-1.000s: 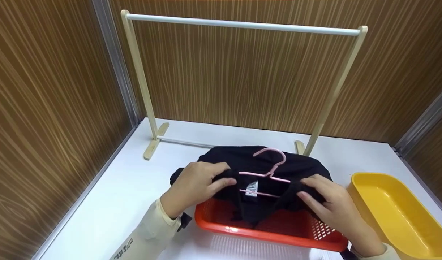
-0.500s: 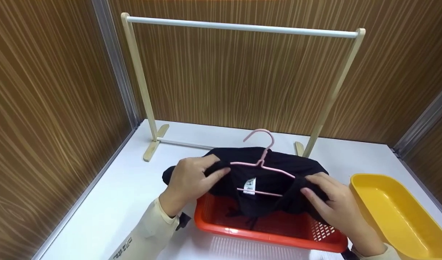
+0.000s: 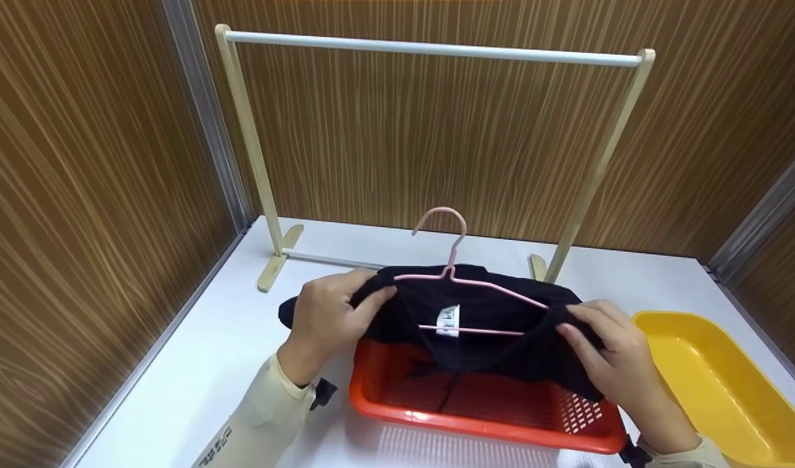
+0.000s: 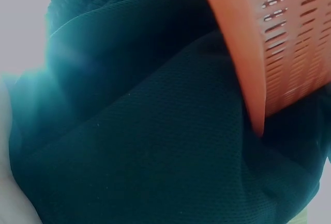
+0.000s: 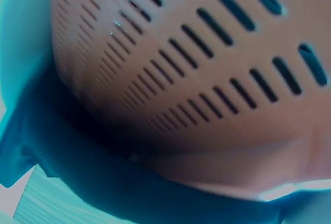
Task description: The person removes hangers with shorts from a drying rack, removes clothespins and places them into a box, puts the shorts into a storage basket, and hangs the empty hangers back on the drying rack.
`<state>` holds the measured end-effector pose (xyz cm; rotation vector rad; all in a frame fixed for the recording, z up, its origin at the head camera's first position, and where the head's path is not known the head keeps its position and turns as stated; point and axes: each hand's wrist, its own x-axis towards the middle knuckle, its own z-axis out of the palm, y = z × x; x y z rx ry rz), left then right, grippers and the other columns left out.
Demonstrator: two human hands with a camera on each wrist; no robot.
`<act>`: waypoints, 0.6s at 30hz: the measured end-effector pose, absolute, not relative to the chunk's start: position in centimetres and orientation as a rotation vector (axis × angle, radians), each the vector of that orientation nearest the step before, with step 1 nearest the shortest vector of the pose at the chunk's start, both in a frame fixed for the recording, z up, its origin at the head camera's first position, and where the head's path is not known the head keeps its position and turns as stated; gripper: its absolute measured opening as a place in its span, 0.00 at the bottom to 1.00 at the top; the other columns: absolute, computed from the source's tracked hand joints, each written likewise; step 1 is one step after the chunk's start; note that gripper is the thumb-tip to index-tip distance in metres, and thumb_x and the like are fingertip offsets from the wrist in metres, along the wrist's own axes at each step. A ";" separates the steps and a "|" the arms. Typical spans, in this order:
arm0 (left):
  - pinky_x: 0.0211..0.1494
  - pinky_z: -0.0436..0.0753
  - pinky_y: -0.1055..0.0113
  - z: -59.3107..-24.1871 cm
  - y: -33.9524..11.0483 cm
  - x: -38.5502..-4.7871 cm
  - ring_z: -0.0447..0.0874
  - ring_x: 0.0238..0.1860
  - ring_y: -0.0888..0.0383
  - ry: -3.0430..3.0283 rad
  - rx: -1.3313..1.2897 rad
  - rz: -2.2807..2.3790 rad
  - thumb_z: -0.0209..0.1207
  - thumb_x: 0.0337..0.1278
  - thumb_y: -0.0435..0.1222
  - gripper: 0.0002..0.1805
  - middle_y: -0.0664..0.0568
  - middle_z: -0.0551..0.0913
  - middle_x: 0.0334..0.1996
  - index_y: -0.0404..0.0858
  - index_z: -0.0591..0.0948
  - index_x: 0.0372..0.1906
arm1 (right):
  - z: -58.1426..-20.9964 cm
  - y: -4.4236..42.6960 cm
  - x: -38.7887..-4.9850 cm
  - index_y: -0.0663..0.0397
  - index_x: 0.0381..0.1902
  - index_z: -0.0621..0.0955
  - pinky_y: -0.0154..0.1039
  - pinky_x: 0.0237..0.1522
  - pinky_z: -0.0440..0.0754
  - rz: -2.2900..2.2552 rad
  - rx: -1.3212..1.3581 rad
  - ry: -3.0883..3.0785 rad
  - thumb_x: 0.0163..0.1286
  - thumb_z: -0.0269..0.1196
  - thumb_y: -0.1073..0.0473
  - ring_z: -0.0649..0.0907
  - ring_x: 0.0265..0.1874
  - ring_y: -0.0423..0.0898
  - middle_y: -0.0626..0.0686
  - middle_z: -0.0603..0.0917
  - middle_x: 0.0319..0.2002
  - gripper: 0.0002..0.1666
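In the head view, a black garment (image 3: 475, 357) lies over the back of a red basket (image 3: 488, 426). A pink hanger (image 3: 500, 288) sits inside its neck opening, hook standing up above the cloth, lower bar crossing near a white label (image 3: 448, 321). The left hand (image 3: 325, 318) pinches the garment at the hanger's left shoulder, and the right hand (image 3: 621, 364) pinches it at the right shoulder. Dark cloth (image 4: 139, 131) fills much of the left wrist view, beside the basket wall (image 4: 238, 43). The right wrist view shows slotted basket plastic (image 5: 207, 69) above cloth (image 5: 129, 193). Both hanger ends are hidden.
A rack with a white top bar (image 3: 430, 47) and wooden legs stands behind the basket. At the right is a yellow tray (image 3: 716, 383). Wood-patterned walls (image 3: 423, 149) enclose the white table (image 3: 195, 364) at the back and sides.
The hanger has risen and shifted left, its hook now well above the garment. The hands have moved farther apart, spreading the neck opening, with the left hand slightly up and left.
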<state>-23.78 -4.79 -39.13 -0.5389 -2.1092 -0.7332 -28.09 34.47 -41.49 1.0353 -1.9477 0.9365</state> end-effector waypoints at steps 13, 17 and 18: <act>0.28 0.82 0.65 -39.0 -5.4 -24.0 0.87 0.26 0.62 -2.034 -0.580 -0.767 0.72 0.60 0.44 0.08 0.59 0.89 0.27 0.44 0.89 0.34 | -40.9 34.6 -28.5 0.69 0.35 0.83 0.28 0.51 0.75 1.217 1.125 -1.860 0.65 0.69 0.73 0.80 0.40 0.41 0.57 0.82 0.33 0.04; 0.34 0.85 0.63 -39.0 -6.1 -24.0 0.89 0.31 0.61 -2.013 -0.554 -0.846 0.72 0.60 0.41 0.06 0.58 0.90 0.30 0.44 0.90 0.34 | -40.6 34.5 -28.5 0.73 0.34 0.80 0.30 0.49 0.75 1.457 1.161 -1.761 0.67 0.64 0.78 0.80 0.38 0.43 0.59 0.81 0.33 0.02; 0.36 0.86 0.63 -39.0 -6.3 -24.0 0.90 0.32 0.61 -2.011 -0.548 -0.851 0.72 0.60 0.41 0.05 0.58 0.90 0.30 0.44 0.90 0.34 | -40.6 34.6 -28.6 0.74 0.34 0.80 0.30 0.48 0.75 1.486 1.160 -1.753 0.66 0.63 0.80 0.79 0.38 0.43 0.59 0.81 0.33 0.03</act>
